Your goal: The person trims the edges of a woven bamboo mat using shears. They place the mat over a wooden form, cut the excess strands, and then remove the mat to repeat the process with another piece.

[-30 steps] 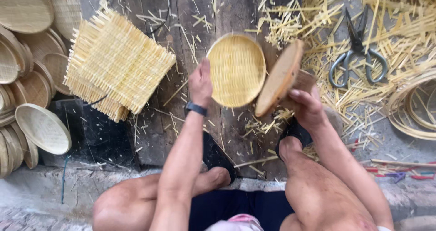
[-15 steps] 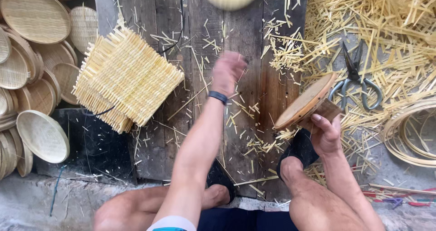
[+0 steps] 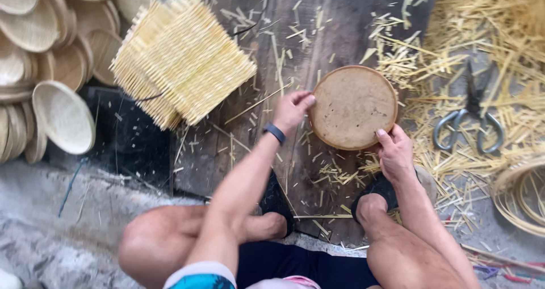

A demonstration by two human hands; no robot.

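A round brown disc (image 3: 353,107), flat side up, lies on the dark wooden board (image 3: 318,28). My left hand (image 3: 293,109) touches its left rim with the fingertips; a dark band is on that wrist. My right hand (image 3: 395,151) grips the disc's lower right rim. A stack of square woven bamboo mats (image 3: 180,62) lies to the left of the disc, with loose strip ends sticking out.
Several round woven trays (image 3: 40,33) are piled at the far left, one (image 3: 62,117) leaning at the front. Scissors (image 3: 470,117) lie among bamboo strips at the right. Coiled bamboo hoops (image 3: 525,195) sit at the right edge. My bent knees and sandalled feet are below.
The round woven tray went away toward the top and is out of view. The brown disc, held tilted in my right hand, now lies flat, and my left hand has come onto its rim.
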